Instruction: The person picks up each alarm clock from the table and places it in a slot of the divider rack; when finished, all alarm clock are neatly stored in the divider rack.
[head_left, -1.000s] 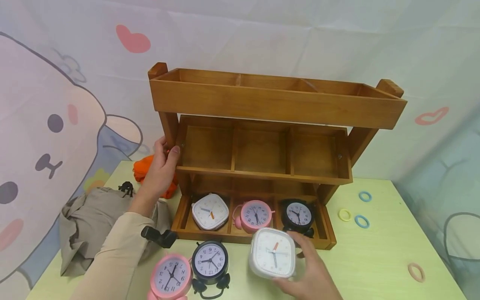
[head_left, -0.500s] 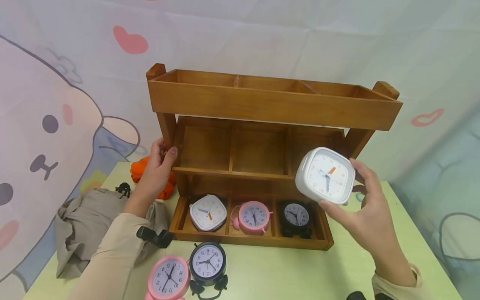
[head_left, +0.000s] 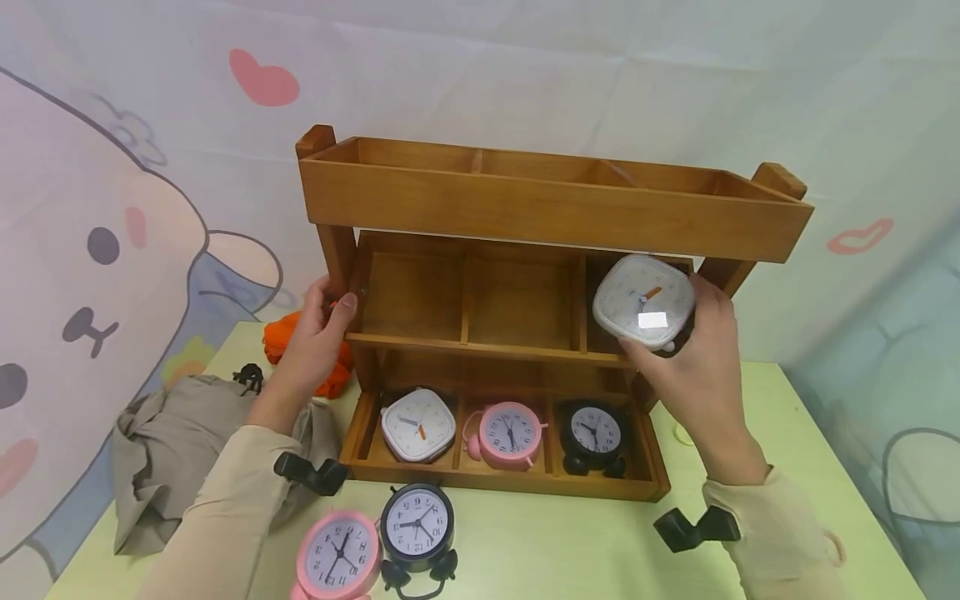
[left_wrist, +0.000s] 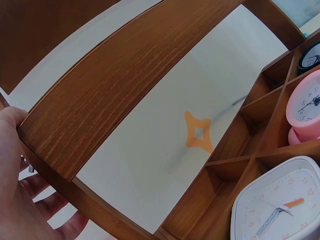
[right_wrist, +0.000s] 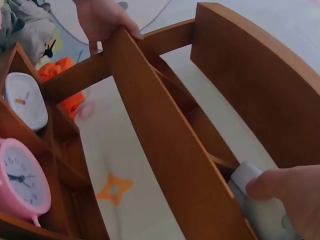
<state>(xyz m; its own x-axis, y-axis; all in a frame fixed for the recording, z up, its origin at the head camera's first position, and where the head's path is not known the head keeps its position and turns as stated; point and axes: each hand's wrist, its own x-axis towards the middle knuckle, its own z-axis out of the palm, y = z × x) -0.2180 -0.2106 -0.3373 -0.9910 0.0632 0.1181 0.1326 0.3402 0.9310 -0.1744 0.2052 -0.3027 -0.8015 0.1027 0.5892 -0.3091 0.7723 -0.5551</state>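
Note:
My right hand (head_left: 701, 358) grips a white square alarm clock (head_left: 643, 302) by its right and lower sides, at the right compartment of the middle tier. In the right wrist view the thumb presses on the white clock (right_wrist: 262, 207) behind the tier's front board. My left hand (head_left: 318, 342) holds the left post and middle tier end of the wooden three-tier rack (head_left: 555, 208); its thumb lies on the tier's corner in the left wrist view. The bottom tier bears another white clock (head_left: 417, 425), a pink clock (head_left: 511, 435) and a black clock (head_left: 595, 435).
On the table in front lie a pink alarm clock (head_left: 339, 554) and a black twin-bell clock (head_left: 417, 525), both upside down. Grey-brown cloth (head_left: 180, 450) and an orange cloth (head_left: 281, 336) lie at left. A yellow ring (head_left: 682, 434) is partly hidden by the right arm.
My right hand has carried the white clock up from the table, out to the right, then left into the middle tier's right compartment. The left hand stays on the rack.

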